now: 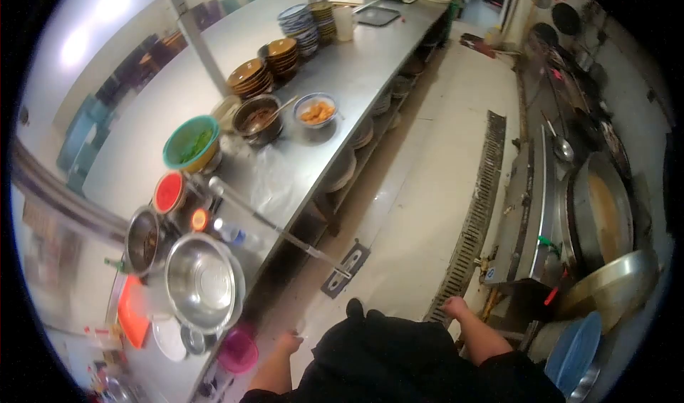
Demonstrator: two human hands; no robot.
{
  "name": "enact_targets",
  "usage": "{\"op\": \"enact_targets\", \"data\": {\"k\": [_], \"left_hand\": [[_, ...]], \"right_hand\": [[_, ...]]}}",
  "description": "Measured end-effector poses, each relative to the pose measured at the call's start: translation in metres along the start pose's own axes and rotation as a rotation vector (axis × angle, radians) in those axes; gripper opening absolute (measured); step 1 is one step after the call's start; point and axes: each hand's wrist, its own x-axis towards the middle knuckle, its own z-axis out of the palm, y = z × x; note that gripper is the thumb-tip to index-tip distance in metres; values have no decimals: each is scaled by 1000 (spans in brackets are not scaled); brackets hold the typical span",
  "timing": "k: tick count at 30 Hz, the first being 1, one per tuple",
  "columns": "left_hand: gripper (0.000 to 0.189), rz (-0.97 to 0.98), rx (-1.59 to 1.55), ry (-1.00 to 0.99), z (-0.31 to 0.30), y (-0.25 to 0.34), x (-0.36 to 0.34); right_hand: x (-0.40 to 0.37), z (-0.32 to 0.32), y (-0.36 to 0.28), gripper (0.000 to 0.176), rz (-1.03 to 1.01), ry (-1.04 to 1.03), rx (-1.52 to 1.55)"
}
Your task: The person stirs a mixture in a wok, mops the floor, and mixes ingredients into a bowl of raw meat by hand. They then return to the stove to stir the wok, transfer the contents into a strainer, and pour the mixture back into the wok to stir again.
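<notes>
My left hand (288,342) hangs low beside my dark clothing, near the pink basin (239,349). Its fingers look curled, and a small pale spot shows at the fingertips, too blurred to name. On the other side my right hand (454,307) hangs over the floor by the drain grate (474,225), its fingers curled in with nothing visible in them. Closest on the counter to my left is a large steel bowl (203,282). Neither hand touches the counter or the stove.
The steel counter (377,61) carries stacked brown bowls (251,77), a teal-rimmed bowl of greens (192,143) and a bowl of orange food (315,111). A metal pipe (263,218) juts over the aisle. A large wok (602,207) and a blue basin (573,353) stand right.
</notes>
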Motion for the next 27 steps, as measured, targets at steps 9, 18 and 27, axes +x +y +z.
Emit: {"op": "enact_targets", "data": {"k": [9,18,27], "left_hand": [[42,211,371,-22,-79,71,102],[41,145,103,33,-79,214,133],[47,96,288,-184,-38,372,138]], "right_hand": [[-6,18,47,21,43,-146,-72],[79,-77,51,21,111,-7,418],[206,-222,162,25,-8,245,461]]}}
